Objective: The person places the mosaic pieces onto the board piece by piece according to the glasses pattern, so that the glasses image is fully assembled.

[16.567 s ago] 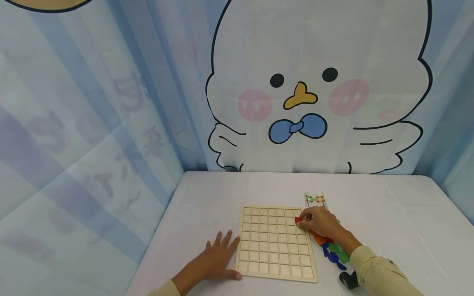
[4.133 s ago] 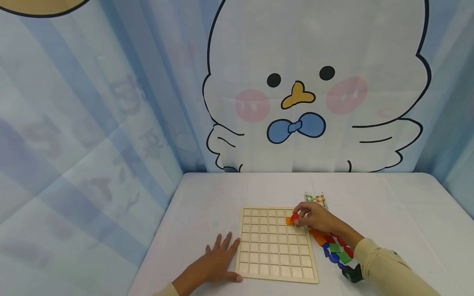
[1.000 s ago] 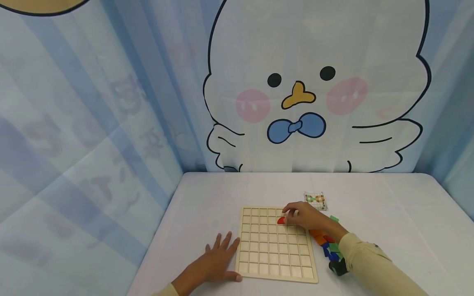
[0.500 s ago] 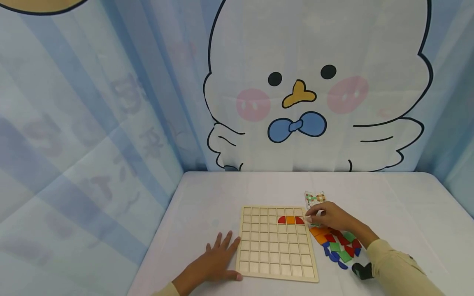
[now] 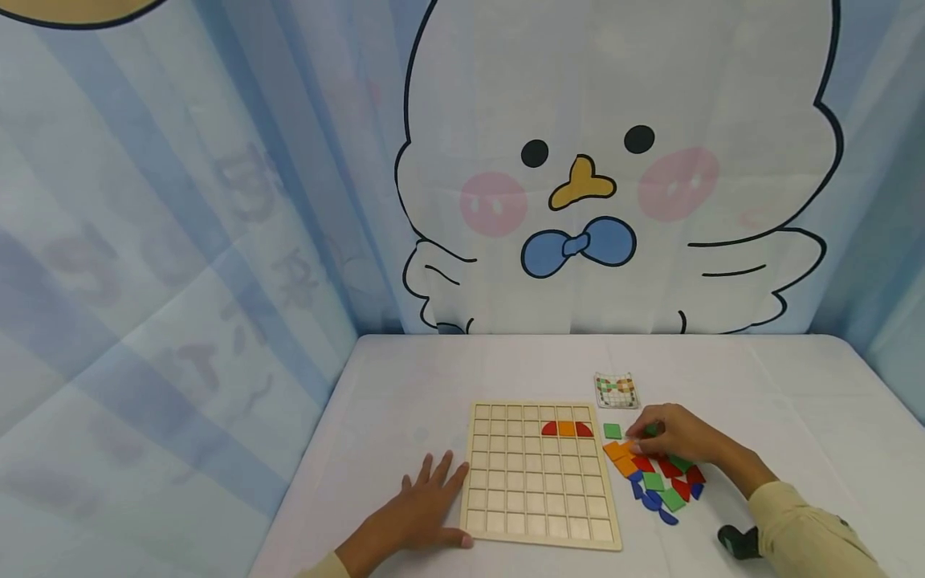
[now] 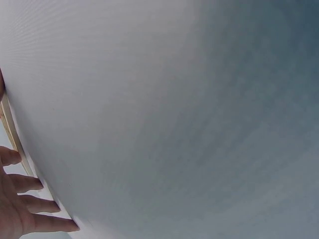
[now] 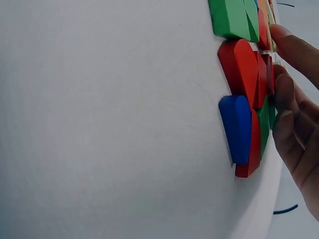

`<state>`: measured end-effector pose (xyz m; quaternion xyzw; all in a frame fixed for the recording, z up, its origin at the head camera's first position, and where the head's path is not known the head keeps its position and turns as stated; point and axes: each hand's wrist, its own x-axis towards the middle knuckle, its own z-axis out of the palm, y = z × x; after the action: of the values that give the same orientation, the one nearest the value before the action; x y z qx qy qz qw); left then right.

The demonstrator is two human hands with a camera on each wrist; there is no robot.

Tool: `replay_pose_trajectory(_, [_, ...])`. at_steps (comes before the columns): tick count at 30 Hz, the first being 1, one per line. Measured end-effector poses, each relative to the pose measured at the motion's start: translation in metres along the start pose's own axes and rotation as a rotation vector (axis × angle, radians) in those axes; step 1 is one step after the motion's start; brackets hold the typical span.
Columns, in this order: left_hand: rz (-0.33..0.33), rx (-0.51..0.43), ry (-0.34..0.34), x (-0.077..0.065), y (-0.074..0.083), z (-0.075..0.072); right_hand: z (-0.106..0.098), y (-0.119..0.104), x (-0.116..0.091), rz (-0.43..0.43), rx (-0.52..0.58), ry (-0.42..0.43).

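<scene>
Left of the wooden grid board (image 5: 536,484), lays left hand (image 5: 422,510) on the white tabletop (image 5: 405,385), with fingers spread and straight, and with thumb and forefinger at or just beside the board's left edge. Grips nothing there; likely braces the board against sliding.

On the board, at the right end of the second row from the far side: left red quarter-round (image 5: 550,429), orange square (image 5: 567,429), right red quarter-round (image 5: 584,429). Set side by side, one to a cell, with rounded corners facing away from the orange square; apparently held in line by the raised strips between cells.

Just right of the board's right edge: lone green square (image 5: 612,431), lying flat. Beyond the board's far right corner: pattern card (image 5: 617,391), face up, probably put there for easy viewing without covering any cell.

Near the board's right side: orange pieces (image 5: 625,466), then blue pieces (image 5: 652,501) and red pieces (image 5: 669,467) loosely heaped together, presumably for a short reach.

Farther right of the board, at the heap's far side, holds right hand (image 5: 675,433) low with bent fingers, with thumb and forefinger close together beside the orange pieces. Cannot tell whether pinching a piece or merely poised above.
</scene>
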<state>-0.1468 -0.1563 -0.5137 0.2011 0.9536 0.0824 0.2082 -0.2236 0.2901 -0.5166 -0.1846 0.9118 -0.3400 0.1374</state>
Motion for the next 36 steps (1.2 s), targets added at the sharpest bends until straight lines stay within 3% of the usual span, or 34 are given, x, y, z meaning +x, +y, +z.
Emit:
replay_pose_trajectory(9, [0.007,-0.010,0.007,-0.0002,0.0000,-0.0004,-0.0003,0.0038,-0.0002,-0.066,-0.046,-0.019])
replay_pose_trajectory(28, [-0.018,-0.014,-0.011,-0.0001,0.0019,-0.0019,0.0023,0.0014,0.0033,0.009,-0.057,-0.017])
replay_pose_trajectory(36, [-0.008,0.006,0.001,-0.0008,0.0014,-0.0015,0.0055,0.0022,0.0056,0.020,-0.007,-0.036])
